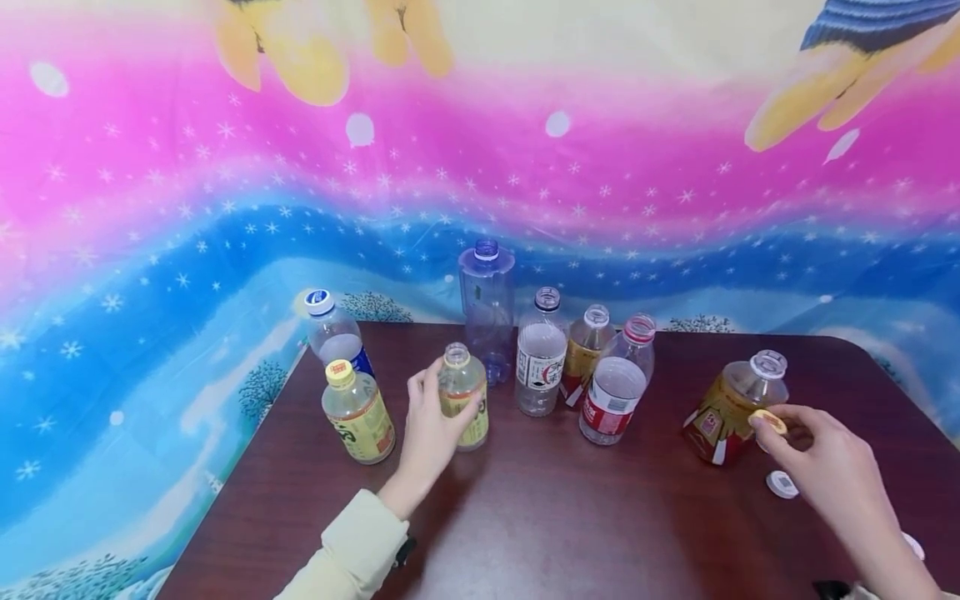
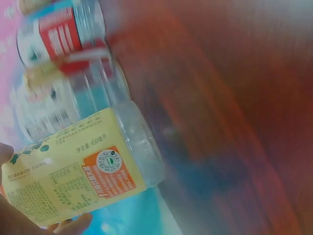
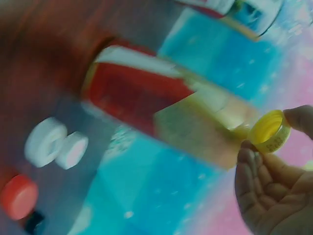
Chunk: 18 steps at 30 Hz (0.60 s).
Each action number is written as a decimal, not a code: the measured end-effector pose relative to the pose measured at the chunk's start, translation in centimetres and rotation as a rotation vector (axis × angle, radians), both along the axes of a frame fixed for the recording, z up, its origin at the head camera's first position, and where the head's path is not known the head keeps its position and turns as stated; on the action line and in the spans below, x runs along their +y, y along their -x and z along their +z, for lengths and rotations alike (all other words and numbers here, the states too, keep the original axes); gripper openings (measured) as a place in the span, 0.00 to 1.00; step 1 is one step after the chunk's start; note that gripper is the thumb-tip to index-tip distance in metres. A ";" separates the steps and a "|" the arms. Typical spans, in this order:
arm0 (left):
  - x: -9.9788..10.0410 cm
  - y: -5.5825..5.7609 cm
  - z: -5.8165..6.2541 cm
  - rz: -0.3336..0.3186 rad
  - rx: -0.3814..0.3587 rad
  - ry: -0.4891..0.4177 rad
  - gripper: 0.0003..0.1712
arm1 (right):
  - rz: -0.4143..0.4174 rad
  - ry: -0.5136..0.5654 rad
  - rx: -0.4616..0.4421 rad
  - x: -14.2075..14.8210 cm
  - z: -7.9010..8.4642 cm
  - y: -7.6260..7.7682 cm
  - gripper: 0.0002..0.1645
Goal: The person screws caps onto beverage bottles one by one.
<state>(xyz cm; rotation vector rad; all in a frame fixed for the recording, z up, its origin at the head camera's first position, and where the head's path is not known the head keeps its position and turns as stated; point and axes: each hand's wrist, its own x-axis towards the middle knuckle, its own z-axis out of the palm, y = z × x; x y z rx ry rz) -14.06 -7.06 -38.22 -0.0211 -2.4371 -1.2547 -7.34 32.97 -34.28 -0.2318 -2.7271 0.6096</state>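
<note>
My left hand (image 1: 429,425) grips an uncapped chrysanthemum tea bottle (image 1: 474,427) with a yellow label, thumb on one side and fingers on the other. In the left wrist view that tea bottle (image 2: 73,171) shows its printed label and clear base. On the right, my right hand (image 1: 843,471) pinches a yellow bottle cap (image 1: 768,422) between thumb and fingers. The right wrist view shows the yellow cap (image 3: 270,132) with its hollow inside turned to the camera. Just beyond this hand stands an uncapped bottle with a gold and red label (image 1: 723,417).
A yellow-capped tea bottle (image 1: 360,429) and a blue-capped bottle (image 1: 333,329) stand at left. Behind are a tall purple bottle (image 1: 486,292) and uncapped bottles with white (image 1: 542,358), gold (image 1: 581,358) and red labels (image 1: 611,400). White caps (image 3: 46,142) and a red cap (image 3: 19,197) lie at right.
</note>
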 end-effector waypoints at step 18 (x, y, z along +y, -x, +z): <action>4.8 -6.4 0.0 -0.260 0.025 0.019 0.40 | 0.227 0.035 0.197 -9.8 4.2 -1.2 0.13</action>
